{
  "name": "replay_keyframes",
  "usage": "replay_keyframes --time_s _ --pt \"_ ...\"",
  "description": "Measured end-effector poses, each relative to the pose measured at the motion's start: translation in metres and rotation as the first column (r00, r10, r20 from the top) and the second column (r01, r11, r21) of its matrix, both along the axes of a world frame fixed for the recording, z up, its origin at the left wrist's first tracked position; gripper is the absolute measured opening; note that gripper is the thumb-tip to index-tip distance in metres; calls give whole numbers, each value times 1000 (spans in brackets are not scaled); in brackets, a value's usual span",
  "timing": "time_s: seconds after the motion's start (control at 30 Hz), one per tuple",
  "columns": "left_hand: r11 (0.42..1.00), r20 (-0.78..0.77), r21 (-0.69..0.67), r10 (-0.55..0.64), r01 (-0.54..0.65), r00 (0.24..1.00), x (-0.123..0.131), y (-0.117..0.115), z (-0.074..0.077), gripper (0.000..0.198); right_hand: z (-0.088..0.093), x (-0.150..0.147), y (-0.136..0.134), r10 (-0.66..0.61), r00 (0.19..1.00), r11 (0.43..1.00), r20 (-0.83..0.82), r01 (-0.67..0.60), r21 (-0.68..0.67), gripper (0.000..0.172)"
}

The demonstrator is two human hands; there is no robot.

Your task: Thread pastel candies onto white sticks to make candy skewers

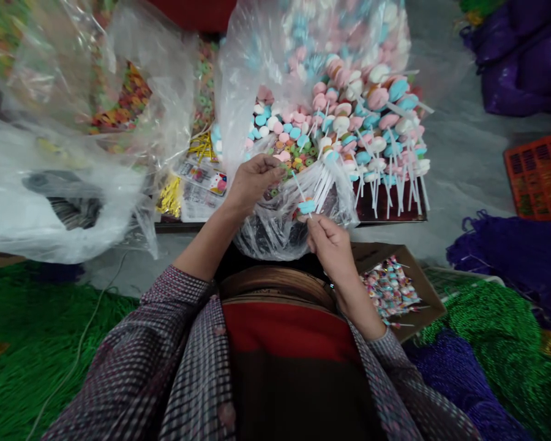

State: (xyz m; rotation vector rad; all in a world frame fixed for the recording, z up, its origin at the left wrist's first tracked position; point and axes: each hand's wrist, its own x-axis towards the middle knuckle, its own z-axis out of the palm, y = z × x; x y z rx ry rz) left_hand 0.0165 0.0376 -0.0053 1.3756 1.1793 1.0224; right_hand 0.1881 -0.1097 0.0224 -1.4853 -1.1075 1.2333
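Right hand [331, 244] pinches white stick of lollipop [305, 207], blue-pink candy head up, just before clear plastic bag [275, 226]. Left hand [252, 181] closed on small candy pieces at bag's mouth, near loose ring candies [298, 160]. Behind, finished lollipops [376, 135] heaped on tabletop [390, 211], sticks pointing toward person. Cardboard box [395, 288] of wrapped sweets beside right wrist. Orange crate [539, 174] far right.
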Motion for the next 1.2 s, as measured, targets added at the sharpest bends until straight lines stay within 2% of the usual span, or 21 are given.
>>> replay_keyframes --time_s 0.13,0.33,0.43,0.53,0.67,0.73,0.8,0.87,0.93,1.0,1.1,1.2 --pt "995 92 -98 2 7 996 6 -13 4 8 0 -2 2 11 999 1000 52 -11 5 40" --pt "999 63 -41 31 -28 998 13 -19 1 17 -5 1 -2 -3 994 999 106 -1 35 38" --pt "998 -48 56 28 -25 998 12 -25 0 14 -5 1 -4 -5 995 1000 99 3 17 39" --pt "973 -247 229 69 -11 967 10 -34 0 5 -3 0 -6 -14 997 1000 72 16 -19 42" --pt "885 -416 447 82 126 906 12 -50 -4 12 -2 0 -6 -15 999 999 42 16 -35 45" --pt "824 -434 505 -13 255 901 15 -57 -5 18 -3 1 -5 -26 999 999 23 26 -32 46" --pt "785 -438 502 -132 364 889 16 -58 -3 23 -6 3 -5 -59 998 998 2 59 -23 46" --pt "809 -447 455 -154 372 881 14 -51 0 27 -10 5 -4 -95 995 995 -21 95 -13 46" --pt "867 -497 404 -60 292 866 10 -35 2 26 -13 7 -4 -120 992 993 -36 120 -8 46" --pt "897 -592 371 29 240 806 5 -15 0 21 -15 7 -3 -128 991 992 -42 128 -6 46" --pt "904 -697 341 60 257 714 3 6 -6 15 -16 8 -3 -130 991 991 -42 130 -7 46" --pt "903 -732 330 62 274 679 5 8 -10 14 -15 9 -3 -143 989 990 -47 143 -5 45"
